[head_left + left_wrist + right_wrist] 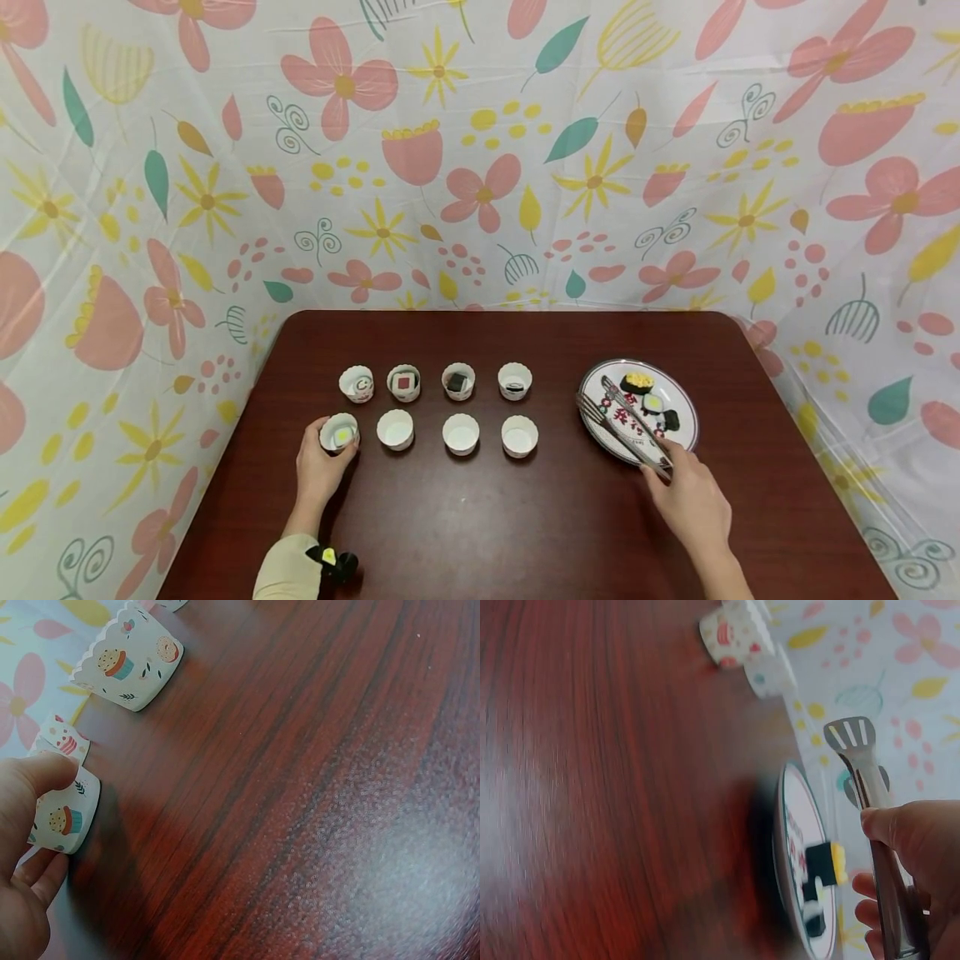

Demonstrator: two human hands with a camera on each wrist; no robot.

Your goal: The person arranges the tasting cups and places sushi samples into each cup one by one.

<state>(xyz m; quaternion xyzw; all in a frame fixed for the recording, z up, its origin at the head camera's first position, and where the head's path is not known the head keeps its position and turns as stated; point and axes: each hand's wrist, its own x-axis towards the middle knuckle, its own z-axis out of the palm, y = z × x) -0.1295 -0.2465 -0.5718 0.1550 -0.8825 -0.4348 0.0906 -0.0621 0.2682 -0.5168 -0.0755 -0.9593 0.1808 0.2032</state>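
Observation:
My left hand (318, 471) holds a white paper baking cup (66, 817) at the near left, thumb on one side and fingers on the other. Inside that cup sits a small white sushi piece with a yellow centre (342, 436). My right hand (693, 504) grips metal tongs (628, 442), whose slotted ends are spread apart over a round white plate (609, 372). Nothing is between the tong ends. On the plate lie a yellow-topped sushi piece (637, 381), a white one with a yellow centre (652, 403) and a dark one (671, 419).
Two rows of paper cups stand on the dark wooden table (465, 533). Back-row cups hold pieces, among them a red-and-white piece (403, 382) and a dark piece (457, 382). The front row includes a white cup (395, 442). A flowered curtain (480, 167) hangs behind the table.

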